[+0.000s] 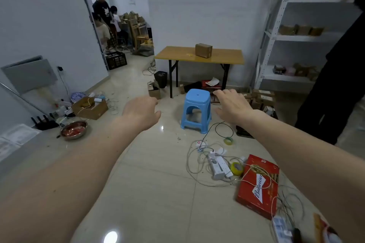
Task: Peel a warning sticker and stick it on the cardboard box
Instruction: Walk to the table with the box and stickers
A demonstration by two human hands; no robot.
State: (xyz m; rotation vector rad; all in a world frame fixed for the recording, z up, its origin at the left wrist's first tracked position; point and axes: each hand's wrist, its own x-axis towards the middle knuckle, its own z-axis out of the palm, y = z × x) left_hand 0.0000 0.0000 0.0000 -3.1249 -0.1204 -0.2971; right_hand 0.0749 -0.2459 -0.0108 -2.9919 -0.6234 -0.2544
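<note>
We held both arms out over the tiled floor point(158, 183). Our left hand point(141, 113) hung palm down with its fingers curled loosely, an empty grip; our right hand point(232, 107) was spread flat, its grip open and holding nothing.

Between the hands stood a blue stool point(196, 109), with bare floor in front of it and to its left. To the right the way was cluttered: a red carton point(257, 185), a power strip point(218, 165), loose cables point(197, 165) and two tape rolls point(236, 168). At the left lay a metal bowl point(74, 130) and an open carton of odds and ends point(89, 107). A person in dark clothes point(335, 85) stood at the right edge, before a white shelf point(280, 35).

The desk point(199, 56) stood against the far wall, beyond the stool and well apart from both hands. The box point(203, 50) sat on it near the middle, brown, closed and upright. A small yellow thing point(190, 55) lay just left of the box; we could not tell whether it was the sticker.
</note>
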